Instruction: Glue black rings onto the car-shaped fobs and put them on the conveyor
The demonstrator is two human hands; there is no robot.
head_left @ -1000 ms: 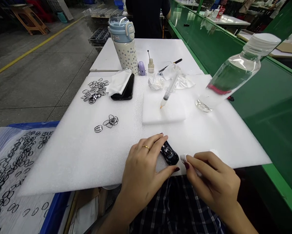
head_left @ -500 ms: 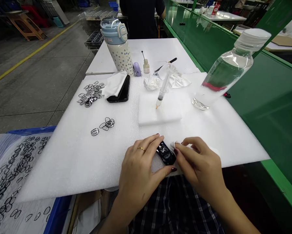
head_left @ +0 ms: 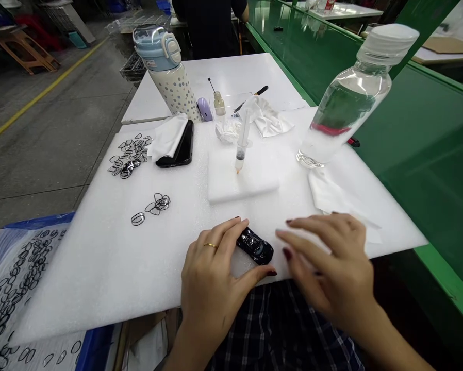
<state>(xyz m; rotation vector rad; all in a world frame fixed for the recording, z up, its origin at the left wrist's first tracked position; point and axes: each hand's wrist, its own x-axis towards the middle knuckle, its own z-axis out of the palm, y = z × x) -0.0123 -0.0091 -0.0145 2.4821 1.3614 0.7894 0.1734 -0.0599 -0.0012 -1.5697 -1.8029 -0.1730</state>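
Handling: the model car (head_left: 254, 246) looks small, stiff and light. Its glossy black shell may be slick and easily marked, so its long sides seem the safest place to take hold.
Car's place: lying on the foam sheet (head_left: 80, 278), close to the front edge and a little right of the middle.
Left hand (head_left: 212, 278): curved over the car, its fingers (head_left: 221, 234) against one side and its thumb (head_left: 257, 275) against the other, gently pinching it.
Right hand (head_left: 332, 257): open, its fingers (head_left: 309, 224) spread and blurred; it is just beside the car, apart from it, and holds nothing visible.
Foam sheet: white, soft and finely pebbled, with a denser foam block (head_left: 231, 180) near the middle. A plastic syringe (head_left: 242, 144) stands tilted with its tip on the block.
Right side: a clear bottle (head_left: 343, 98) stands near the back corner, with a flat tissue (head_left: 328, 196) in front of it.
Back left: thin black loops (head_left: 129, 154) lie in a loose heap beside a black phone (head_left: 183, 149), partly covered by a white cloth (head_left: 167, 136).
Beyond the back edge: a dotted tumbler (head_left: 173, 87) and a small glass vial (head_left: 219, 105).
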